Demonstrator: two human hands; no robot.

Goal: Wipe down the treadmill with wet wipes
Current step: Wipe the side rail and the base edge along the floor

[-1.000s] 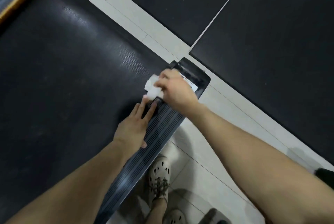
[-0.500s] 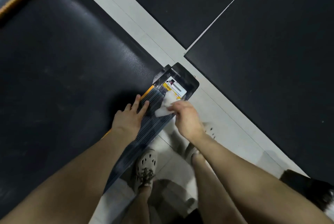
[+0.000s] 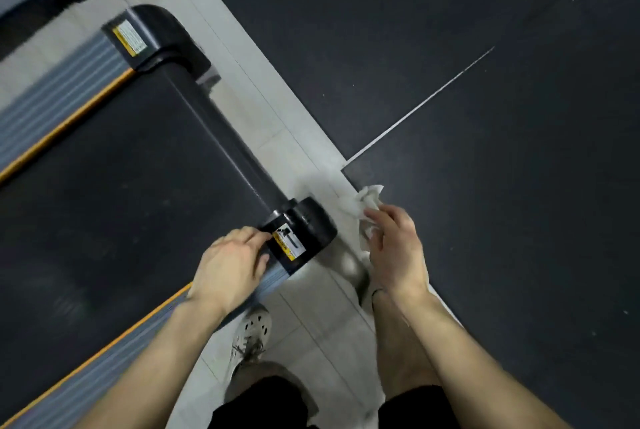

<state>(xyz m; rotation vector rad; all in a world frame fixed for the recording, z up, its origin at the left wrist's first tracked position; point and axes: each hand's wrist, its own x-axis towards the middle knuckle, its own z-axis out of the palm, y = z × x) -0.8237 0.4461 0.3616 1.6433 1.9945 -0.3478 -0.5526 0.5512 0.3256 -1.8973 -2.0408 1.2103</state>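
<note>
The treadmill's black belt [image 3: 114, 193] fills the left of the head view, with a grey ribbed side rail [image 3: 114, 359] edged in orange along its near side. A black end cap [image 3: 304, 231] with a yellow warning label closes the rail's rear corner. My left hand [image 3: 232, 266] rests on the rail just before that cap, fingers reaching to the cap's edge. My right hand [image 3: 394, 248] is off the treadmill, over the floor to the right of the cap, and holds a crumpled white wet wipe [image 3: 369, 207] in its fingers.
A strip of pale floor tiles [image 3: 277, 138] runs beside the treadmill's rear end, with dark rubber mats [image 3: 485, 117] beyond. A second end cap [image 3: 152, 37] sits at the far corner. My feet, one in a white perforated shoe [image 3: 251, 335], stand on the tiles below.
My right hand lifted the wipe off the side rail and moved right, off the treadmill. My left hand slid along the rail to the end cap. The view swung so the whole rear end shows.
</note>
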